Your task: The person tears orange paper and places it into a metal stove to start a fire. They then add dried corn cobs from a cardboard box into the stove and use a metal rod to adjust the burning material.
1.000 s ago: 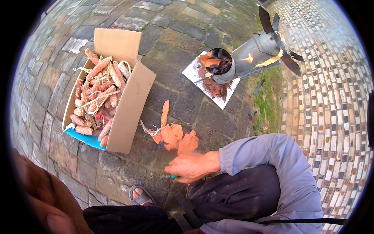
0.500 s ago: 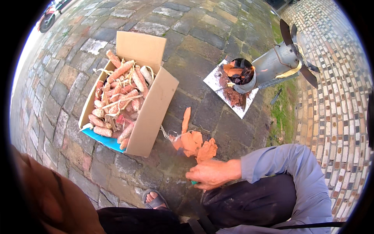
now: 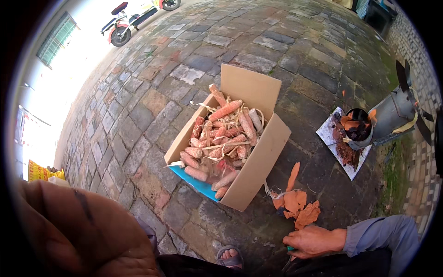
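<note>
My right hand is low on the right, its fingers closed round a small green thing, mostly hidden. Just beyond it, flaky orange-brown pieces lie on the paving. Very close at the lower left looms my left hand, with a dark line across it; its fingers are not clearly visible. Between the hands, farther off, stands an open cardboard box heaped with dry corn cobs. At the right is a metal cylinder stove with dark blades; orange flame shows at its round, filled mouth.
A pale square slab under the stove mouth carries reddish-brown crumbs. My sandalled foot rests on the uneven stone paving. A two-wheeler stands far off at the upper left, and a yellow package sits at the left edge.
The view has swung left, so the box, stove and right hand appear farther right. More of my left hand shows. Flame at the stove mouth looks larger. My right hand keeps the green thing.
</note>
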The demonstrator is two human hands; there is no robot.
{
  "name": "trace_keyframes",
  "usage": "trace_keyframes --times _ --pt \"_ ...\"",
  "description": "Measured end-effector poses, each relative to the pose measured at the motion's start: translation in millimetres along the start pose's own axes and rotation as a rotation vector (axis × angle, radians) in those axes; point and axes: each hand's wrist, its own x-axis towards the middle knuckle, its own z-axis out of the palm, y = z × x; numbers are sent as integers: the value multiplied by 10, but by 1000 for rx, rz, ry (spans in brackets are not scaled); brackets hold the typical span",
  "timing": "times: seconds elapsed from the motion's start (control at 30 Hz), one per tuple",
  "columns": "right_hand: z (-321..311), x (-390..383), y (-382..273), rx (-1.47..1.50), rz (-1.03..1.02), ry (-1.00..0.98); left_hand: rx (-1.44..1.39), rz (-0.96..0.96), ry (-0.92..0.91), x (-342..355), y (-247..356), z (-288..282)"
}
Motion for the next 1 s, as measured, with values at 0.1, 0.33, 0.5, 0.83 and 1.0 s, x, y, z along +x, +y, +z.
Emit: trace_keyframes --times 0.1,0.33,0.5,0.83,1.0 --pt "-58 133 -130 -17 0 57 -37 -13 -33 36 -1 16" --pt "-57 107 -38 1 -33 68 -128 -9 -20 43 -28 316" --pt "40 35 -22 10 -35 69 -144 -23 -7 -24 30 380" --pt "-4 76 -48 14 -25 54 -211 4 5 111 -96 568" --pt "43 93 -7 -38 13 45 -80 -218 -67 -98 -565 890"
